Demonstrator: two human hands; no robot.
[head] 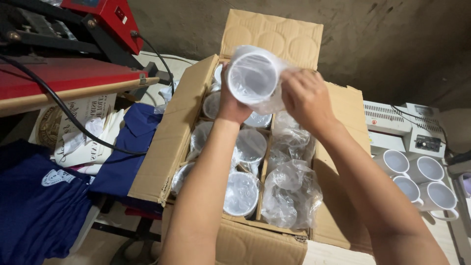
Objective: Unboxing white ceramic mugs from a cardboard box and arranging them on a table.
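- Left hand (pixel 230 100): its grip is clamped round the side of a white mug (pixel 251 76) wrapped in a clear bag (pixel 274 100). The mug lies on its side with its mouth toward the camera, which leaves the wrap's loose end free on the right.
- Right hand (pixel 305 98): fingers pinched together on that loose plastic beside the mug's rim, knuckles up, wrist bent slightly down. The hold looks suited to drawing the film off while the other hand steadies the mug.
- Position: the mug is held in the air above the far end of an open box (pixel 167 147), well clear of its contents.
- Arms: both forearms reach forward over the box, the left nearly straight, the right coming in from the lower right corner.
- Box contents: more wrapped mugs (pixel 241 194) sit upright in card dividers; one cell holds crumpled empty plastic (pixel 292 194).
- Surroundings: four bare mugs (pixel 417 179) stand grouped to the right, near a white machine (pixel 392 125). Blue shirts (pixel 34 206) and a red press (pixel 64 73) lie left.
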